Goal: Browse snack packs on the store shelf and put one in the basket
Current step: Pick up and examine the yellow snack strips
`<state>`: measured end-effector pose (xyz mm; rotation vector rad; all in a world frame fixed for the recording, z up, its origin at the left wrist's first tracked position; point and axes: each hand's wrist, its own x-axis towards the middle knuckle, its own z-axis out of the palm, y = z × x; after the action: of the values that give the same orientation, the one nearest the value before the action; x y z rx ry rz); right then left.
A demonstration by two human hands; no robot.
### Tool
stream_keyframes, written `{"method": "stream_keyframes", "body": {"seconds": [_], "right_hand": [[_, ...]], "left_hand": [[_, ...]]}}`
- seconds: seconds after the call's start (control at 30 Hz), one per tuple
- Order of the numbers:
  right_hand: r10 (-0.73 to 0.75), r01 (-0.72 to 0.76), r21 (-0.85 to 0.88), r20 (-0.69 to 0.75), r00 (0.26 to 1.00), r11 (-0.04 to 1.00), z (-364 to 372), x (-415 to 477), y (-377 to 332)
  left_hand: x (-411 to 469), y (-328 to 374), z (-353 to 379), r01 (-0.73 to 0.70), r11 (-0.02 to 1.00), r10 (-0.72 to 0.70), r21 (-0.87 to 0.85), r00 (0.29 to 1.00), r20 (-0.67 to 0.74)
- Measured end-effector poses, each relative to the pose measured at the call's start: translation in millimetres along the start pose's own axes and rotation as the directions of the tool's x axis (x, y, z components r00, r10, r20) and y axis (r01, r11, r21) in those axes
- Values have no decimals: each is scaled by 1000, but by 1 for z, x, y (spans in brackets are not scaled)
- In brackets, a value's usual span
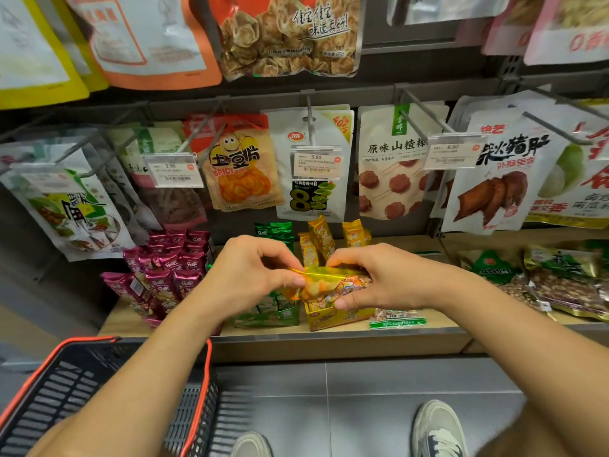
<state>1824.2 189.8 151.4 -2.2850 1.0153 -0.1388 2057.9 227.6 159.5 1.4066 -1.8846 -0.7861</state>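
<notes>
1. A small yellow snack pack [324, 285] is held in the air just above the yellow display box [333, 316] on the wooden shelf [438, 321], between both hands.
2. The left hand [250, 275] pinches the pack's left end with thumb and fingertips closed on it.
3. The right hand [385, 278] grips the right end, fingers curled over the top edge and the thumb underneath.
4. More yellow packs [321, 240] stand upright in the back of the same box, behind the hands.
5. Green packs [276, 230] sit in a box just left of the yellow one; magenta packs [168, 268] fill the next box further left.
6. Bags of nuts [560, 285] lie on the shelf well to the right.
7. Larger pouches hang on pegs above, with price tags [316, 161] in front of them.
8. The black basket [46, 400] with its orange rim hangs from the left forearm, below the shelf edge and over the grey tiled floor [362, 390].
</notes>
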Motion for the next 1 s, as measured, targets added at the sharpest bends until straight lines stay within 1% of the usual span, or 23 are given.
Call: {"method": "stream_keyframes", "body": {"seconds": [0.07,0.13,0.2,0.27,0.37,0.4,0.47,0.53,0.6,0.7,0.77,0.83,0.9,1.0], "right_hand": [[88,-82,-72,83,993,994,-4,-2,3],[204,-179,-155,161,966,971,-13,-7,9],[273,-244,-175,169,947,954,-22,-14,17],[289,-272,-137,123,949,952,-33,-24,25],[303,-302,-18,65,951,953,-47,-41,32],[306,-307,45,26,952,951,-51,-45,34],[298,-267,229,-111,948,936,-53,-50,40],[313,-169,477,-239,919,862,-50,-49,44],[340,-90,628,-291,894,773,-44,-47,46],[338,-11,704,-328,882,710,-39,-44,47],[336,44,765,-333,881,643,-39,-44,49],[352,59,811,-316,881,581,-39,-46,52],[389,40,836,-296,873,546,-38,-45,55],[485,4,849,-306,819,529,-36,-39,60]], "left_hand": [[0,-2,-1,-23,997,21,69,1000,19],[0,-6,-4,-36,990,33,135,999,27],[2,-10,-7,-45,982,43,184,999,15],[3,-16,-10,-36,976,38,215,999,-6],[5,-24,-13,9,956,-11,294,1000,4],[6,-26,-14,22,948,-28,318,999,15],[7,-27,-10,47,933,-70,356,996,50],[9,-25,-2,64,912,-125,405,984,126],[10,-24,12,27,875,-159,483,959,233],[12,-22,37,-96,805,-154,586,919,362],[13,-23,52,-167,767,-127,619,907,402],[14,-26,64,-215,742,-86,635,909,408],[15,-30,73,-213,775,-51,595,918,394],[17,-32,85,-144,878,-26,456,938,346]]}}
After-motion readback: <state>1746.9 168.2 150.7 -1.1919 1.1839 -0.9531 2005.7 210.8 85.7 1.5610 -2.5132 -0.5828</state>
